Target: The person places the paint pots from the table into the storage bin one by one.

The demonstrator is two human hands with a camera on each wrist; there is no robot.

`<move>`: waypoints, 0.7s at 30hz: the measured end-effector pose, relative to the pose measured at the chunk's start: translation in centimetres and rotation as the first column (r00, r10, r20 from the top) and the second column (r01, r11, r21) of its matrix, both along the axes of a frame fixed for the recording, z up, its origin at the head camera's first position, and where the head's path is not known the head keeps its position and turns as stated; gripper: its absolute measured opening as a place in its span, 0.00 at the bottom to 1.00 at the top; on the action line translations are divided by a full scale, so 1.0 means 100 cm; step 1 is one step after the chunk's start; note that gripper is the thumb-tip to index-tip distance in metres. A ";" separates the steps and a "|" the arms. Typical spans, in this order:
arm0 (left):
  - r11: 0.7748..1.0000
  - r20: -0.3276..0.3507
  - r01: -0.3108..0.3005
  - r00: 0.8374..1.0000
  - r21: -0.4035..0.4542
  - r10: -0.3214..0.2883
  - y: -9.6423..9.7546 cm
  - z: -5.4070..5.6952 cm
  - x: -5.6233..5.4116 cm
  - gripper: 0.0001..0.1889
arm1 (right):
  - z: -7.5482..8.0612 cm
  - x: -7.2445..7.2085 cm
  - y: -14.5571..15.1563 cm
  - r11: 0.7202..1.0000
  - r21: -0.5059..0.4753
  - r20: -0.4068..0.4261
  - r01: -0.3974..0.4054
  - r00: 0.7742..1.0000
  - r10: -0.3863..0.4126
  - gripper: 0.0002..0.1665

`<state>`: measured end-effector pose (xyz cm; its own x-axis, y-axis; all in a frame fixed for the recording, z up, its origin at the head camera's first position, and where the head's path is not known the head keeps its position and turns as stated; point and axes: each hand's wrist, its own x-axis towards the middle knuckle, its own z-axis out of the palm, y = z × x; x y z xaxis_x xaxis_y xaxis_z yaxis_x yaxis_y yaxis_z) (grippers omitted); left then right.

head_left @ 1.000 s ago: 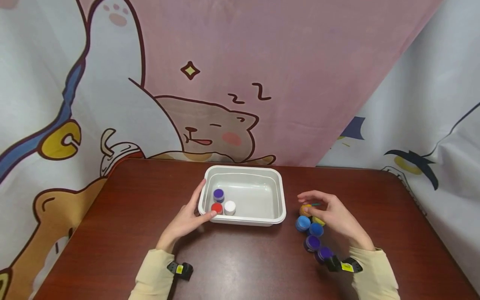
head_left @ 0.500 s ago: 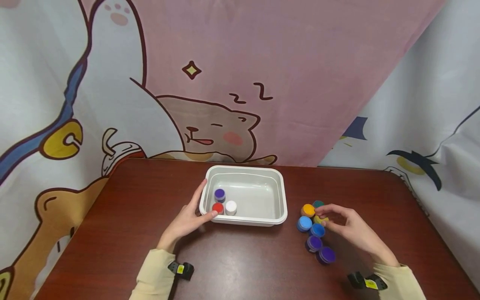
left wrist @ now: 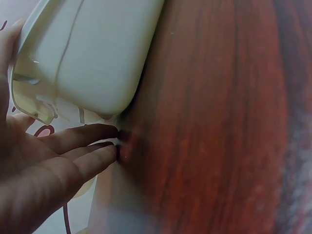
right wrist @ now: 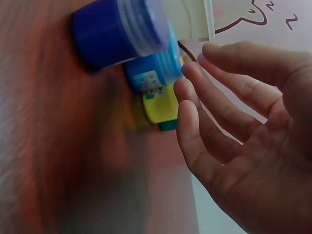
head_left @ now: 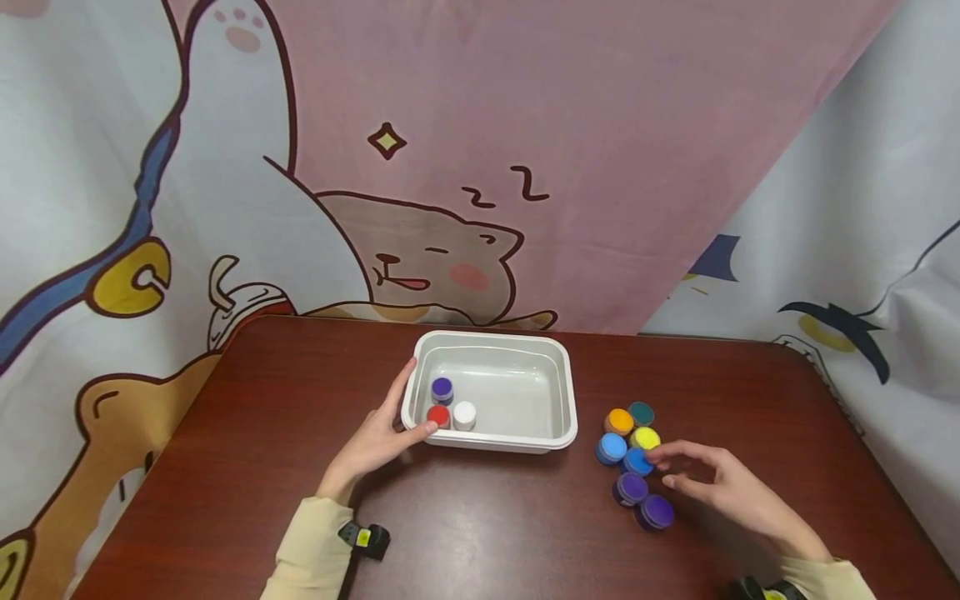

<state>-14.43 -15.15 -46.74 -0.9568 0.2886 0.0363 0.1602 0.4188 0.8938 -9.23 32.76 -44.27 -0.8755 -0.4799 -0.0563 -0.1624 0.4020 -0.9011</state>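
A white rectangular plastic tray [head_left: 517, 443] stands mid-table. My left hand [head_left: 372, 447] holds its left end, the thumb over the front rim and the other fingers along the outside. Inside lie small paint pots: a purple one [head_left: 442, 390], a red one [head_left: 438, 416] and a white one [head_left: 464, 415]. My right hand [head_left: 738, 492] hovers over the right side of a cluster of pots, fingers slightly bent and apart from the thumb. Its index fingertip overlaps the blue pot [head_left: 636, 462]; contact cannot be told. Nearby are a yellow pot [head_left: 646, 438] and a purple pot [head_left: 657, 512].
The cluster also has an orange pot [head_left: 619, 421], a dark green pot [head_left: 641, 413], a light blue pot [head_left: 611, 448] and another purple pot [head_left: 631, 488]. Everything stands on a dark reddish-brown table [head_left: 495, 525]. A cartoon-printed curtain [head_left: 600, 167] hangs behind its far edge.
My right hand has moved right and toward me, from over the orange and yellow pots to beside the blue one, uncovering the dark green pot. The left hand stays at the tray.
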 end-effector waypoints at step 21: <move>1.000 0.018 -0.002 1.000 0.004 0.002 0.001 0.002 0.002 0.50 | -0.020 0.014 0.015 0.990 -0.008 0.168 -0.139 0.976 0.138 0.20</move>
<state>-14.24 -15.08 -46.52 -0.9578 0.2866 0.0207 0.1437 0.4153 0.8983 -7.88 34.29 -46.26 -0.7784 -0.5953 -0.1992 -0.0631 0.3900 -0.9187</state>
